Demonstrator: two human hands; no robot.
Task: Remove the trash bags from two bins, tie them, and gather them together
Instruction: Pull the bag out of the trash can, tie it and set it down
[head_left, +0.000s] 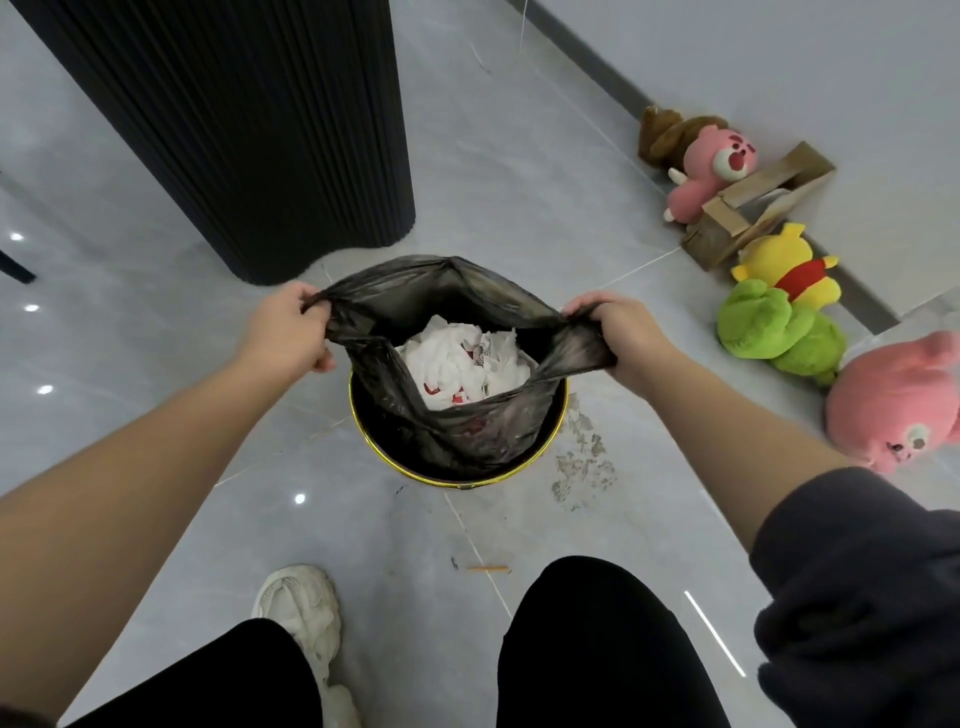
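At centre frame, our left grip (288, 332) and right grip (618, 335) each clench an opposite edge of the black trash bag (467, 434), its mouth stretched left to right between them; its body hangs directly below, sunk in the yellow-rimmed bin (457, 484).

Both forearms are bare down to the left hand (283, 332) and the right hand (621, 338). At the near right, a dark charcoal sleeve (852, 587) of soft, thick fabric sits bunched in loose folds around the elbow, with a rounded cuff edge. Both legs wear plain black trousers (597, 649), and a chunky off-white sneaker (304, 608) with a layered, panelled upper shows at the near left.
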